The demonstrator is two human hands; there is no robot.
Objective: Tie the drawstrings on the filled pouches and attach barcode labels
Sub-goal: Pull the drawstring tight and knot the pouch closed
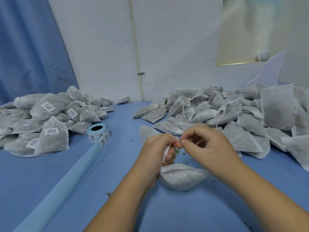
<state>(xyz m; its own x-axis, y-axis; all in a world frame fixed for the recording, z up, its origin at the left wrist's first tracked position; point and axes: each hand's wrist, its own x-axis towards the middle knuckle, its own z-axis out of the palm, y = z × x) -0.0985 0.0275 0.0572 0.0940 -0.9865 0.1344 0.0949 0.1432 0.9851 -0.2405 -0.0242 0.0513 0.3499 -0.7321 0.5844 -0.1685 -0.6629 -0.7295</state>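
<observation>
Both hands (177, 144) pinch the drawstring above the pouch (182, 178).

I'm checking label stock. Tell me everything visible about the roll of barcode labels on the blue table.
The roll of white barcode labels on pale blue backing lies tilted on the blue table, dark core hole facing up, beside the pile of labelled grey pouches. Printed labels show on its outer turn. A bare blue strip trails from it toward the near left. Neither left hand nor right hand touches it.

Blue curtain (30, 47), white pipe (135, 47) and perhaps a mirror (250, 30) line the wall (100, 47).
</observation>
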